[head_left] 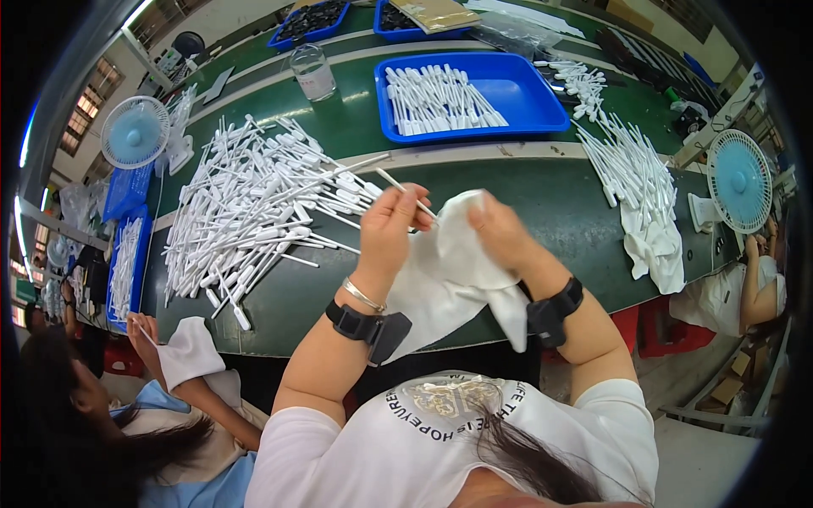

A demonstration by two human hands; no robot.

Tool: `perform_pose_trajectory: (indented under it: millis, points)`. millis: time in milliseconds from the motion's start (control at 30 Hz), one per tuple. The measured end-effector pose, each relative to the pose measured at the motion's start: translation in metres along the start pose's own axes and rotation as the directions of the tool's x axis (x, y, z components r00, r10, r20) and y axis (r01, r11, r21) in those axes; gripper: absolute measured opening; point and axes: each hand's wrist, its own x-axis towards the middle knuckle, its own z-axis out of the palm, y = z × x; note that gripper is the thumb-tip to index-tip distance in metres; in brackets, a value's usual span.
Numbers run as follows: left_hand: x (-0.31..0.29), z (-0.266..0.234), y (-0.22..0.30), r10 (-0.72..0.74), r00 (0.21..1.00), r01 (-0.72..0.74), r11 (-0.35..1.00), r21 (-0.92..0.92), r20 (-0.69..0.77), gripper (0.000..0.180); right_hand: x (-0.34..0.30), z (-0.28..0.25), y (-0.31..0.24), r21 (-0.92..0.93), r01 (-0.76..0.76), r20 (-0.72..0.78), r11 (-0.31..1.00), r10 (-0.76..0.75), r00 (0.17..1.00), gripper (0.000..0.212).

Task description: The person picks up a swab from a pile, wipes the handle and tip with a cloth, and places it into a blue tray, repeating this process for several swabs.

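My left hand pinches a thin white stick, which slants down to the right. A white cloth covers the stick's far end. My right hand, slightly blurred, is closed on the cloth around that end. The rest of the cloth hangs down between my forearms over the table's near edge. To the left of my hands lies a large loose pile of white sticks with thicker, rounded ends. At the right, a fanned bundle of similar sticks lies partly over another white cloth.
A blue tray with more white sticks stands beyond my hands. Farther back are a clear bottle and blue trays of black parts. Fans flank the green table. A co-worker's hand is at lower left.
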Motion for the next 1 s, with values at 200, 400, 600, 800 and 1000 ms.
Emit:
perform_pose_trajectory:
  millis: [200, 400, 600, 800, 1000]
  points:
    - [-0.016, 0.006, -0.002, 0.029, 0.986, -0.058, 0.983, 0.173, 0.165, 0.018, -0.008, 0.014, -0.018, -0.073, 0.058, 0.067, 0.996, -0.053, 0.996, 0.027]
    - [-0.017, 0.007, 0.003, 0.187, 0.981, -0.188, 0.982, -0.021, -0.045, 0.016, -0.012, 0.014, -0.021, 0.264, -0.051, 0.047, 0.963, 0.04, 0.998, 0.026]
    - [-0.029, 0.025, 0.011, 0.583, 0.685, -0.726, 0.5, 0.472, 0.436, 0.01, -0.002, 0.002, -0.015, 0.656, -0.28, 0.039, 0.701, 0.338, 0.94, 0.026]
    - [-0.006, 0.051, 0.027, 0.29, 0.496, -0.868, 0.154, 0.472, 0.819, 0.02, 0.009, -0.008, -0.002, 0.639, -0.17, -0.118, 0.75, 0.314, 0.942, 0.024]
    - [0.121, 0.083, 0.056, 0.276, 0.452, -0.883, 0.005, 0.469, 0.848, 0.023, 0.024, -0.026, 0.017, 0.632, -0.239, -0.004, 0.737, 0.311, 0.95, 0.025]
